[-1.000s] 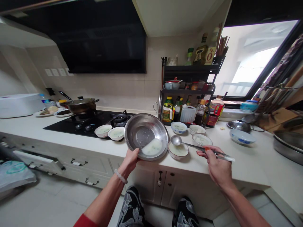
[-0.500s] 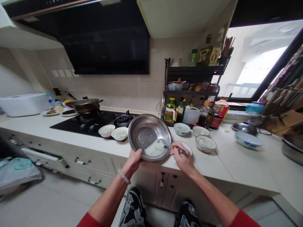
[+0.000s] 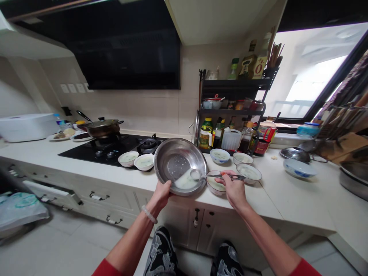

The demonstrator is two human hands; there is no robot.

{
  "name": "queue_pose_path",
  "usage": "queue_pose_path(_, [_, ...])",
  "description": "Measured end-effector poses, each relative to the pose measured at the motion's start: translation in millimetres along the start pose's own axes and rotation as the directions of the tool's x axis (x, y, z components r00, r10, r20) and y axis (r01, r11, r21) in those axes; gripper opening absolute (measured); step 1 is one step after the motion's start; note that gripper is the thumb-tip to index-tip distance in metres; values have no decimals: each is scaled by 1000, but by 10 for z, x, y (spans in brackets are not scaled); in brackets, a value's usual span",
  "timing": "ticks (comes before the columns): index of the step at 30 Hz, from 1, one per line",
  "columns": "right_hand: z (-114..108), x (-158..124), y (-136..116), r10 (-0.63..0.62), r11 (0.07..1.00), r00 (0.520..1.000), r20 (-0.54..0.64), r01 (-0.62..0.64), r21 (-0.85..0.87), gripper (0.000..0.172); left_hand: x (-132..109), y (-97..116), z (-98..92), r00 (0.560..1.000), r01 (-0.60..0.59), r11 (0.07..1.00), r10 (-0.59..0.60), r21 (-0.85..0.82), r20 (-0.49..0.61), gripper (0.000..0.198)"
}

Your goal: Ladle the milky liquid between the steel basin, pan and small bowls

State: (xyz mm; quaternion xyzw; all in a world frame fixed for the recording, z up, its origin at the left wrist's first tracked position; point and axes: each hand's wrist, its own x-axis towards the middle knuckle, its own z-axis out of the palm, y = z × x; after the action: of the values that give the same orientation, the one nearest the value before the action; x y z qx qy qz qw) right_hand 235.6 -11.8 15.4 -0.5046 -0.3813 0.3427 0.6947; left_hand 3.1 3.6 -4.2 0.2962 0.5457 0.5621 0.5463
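- One white countertop (image 3: pixel 287 199) runs across the view and carries everything below.
- One black gas hob (image 3: pixel 115 147) is set into it on the left, with one lidded wok (image 3: pixel 102 127) on a burner.
- One black rack (image 3: pixel 232 111) of bottles and jars stands against the wall behind the bowls.
- One steel basin (image 3: pixel 175 161) sits at the counter's front edge, tilted up towards the camera, with pale liquid (image 3: pixel 184 183) pooled at its low side. The left hand (image 3: pixel 161 193) is closed on its near rim, thumb over the edge.
- One blue-patterned bowl (image 3: pixel 299 167) lies well apart, to the right.
- Six small bowls (image 3: pixel 144 161) of pale soup stand on the counter: two just left of the basin, one touching its right side, and three more behind that (two of them with blue rims).
- One metal ladle (image 3: pixel 196 174) has its cup inside the basin over the liquid, with its handle crossing the nearest bowl. The right hand (image 3: pixel 234 188) is curled around the handle's end.
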Motion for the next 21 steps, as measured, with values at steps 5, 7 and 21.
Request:
queue_pose_path(5, [-13, -4, 15, 5, 1000, 1000, -2, -5, 21, 20, -41, 42, 18, 1000, 10, 1000, -10, -5, -9, 45])
queue_pose_path(7, [-16, -3, 21, 6, 1000, 1000, 3, -6, 24, 19, -47, 47, 18, 1000, 12, 1000, -12, -8, -4, 45])
queue_pose_path(21, [-156, 37, -86, -5, 992, 1000, -30, 9, 128, 19, -27, 29, 15, 1000, 2, 1000, -2, -7, 2, 38])
